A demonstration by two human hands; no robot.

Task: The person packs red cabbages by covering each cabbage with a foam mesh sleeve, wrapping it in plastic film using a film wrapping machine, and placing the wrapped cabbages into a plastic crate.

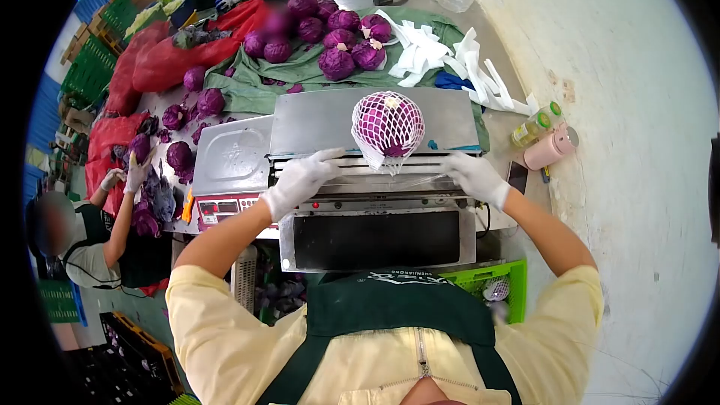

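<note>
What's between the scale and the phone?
In the head view, the steel machine, a netted cabbage on top, and the left hand and right hand.

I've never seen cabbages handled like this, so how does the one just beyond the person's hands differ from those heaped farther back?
The near cabbage wears a white mesh net; the heaped cabbages show no netting. The near cabbage sits alone on a flat metal top, while the heaped cabbages crowd together on green cloth. Both are purple and roundish.
</note>
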